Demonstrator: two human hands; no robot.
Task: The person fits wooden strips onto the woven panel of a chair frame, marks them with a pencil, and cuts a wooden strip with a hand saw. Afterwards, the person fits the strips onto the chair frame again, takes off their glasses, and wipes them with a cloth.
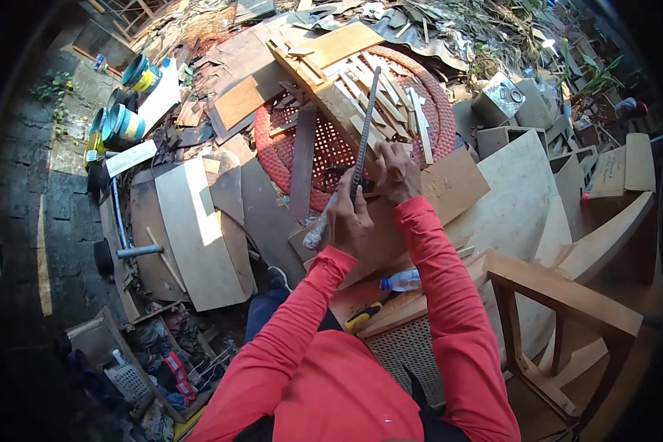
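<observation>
My left hand (348,222) is closed around the lower end of a long, narrow dark strip (367,125) that slants up and away. A whitish wrapped object (315,234) shows beside this hand. My right hand (398,174) is just right of the strip, fingers bent and pressed together at the near end of a wooden panel (331,99); what they grip is hidden. Thin wooden sticks (379,103) lie in a loose pile beyond my hands, over a round red woven basket (265,144). Below my hands is a brown board (457,184).
A plastic bottle (401,281) and a yellow-black tool (363,317) lie near my body. A wooden chair frame (567,295) stands at right. Buckets (125,125), a hammer (140,251) and boards (191,236) are at left. Scrap wood and corrugated sheets (420,46) lie beyond.
</observation>
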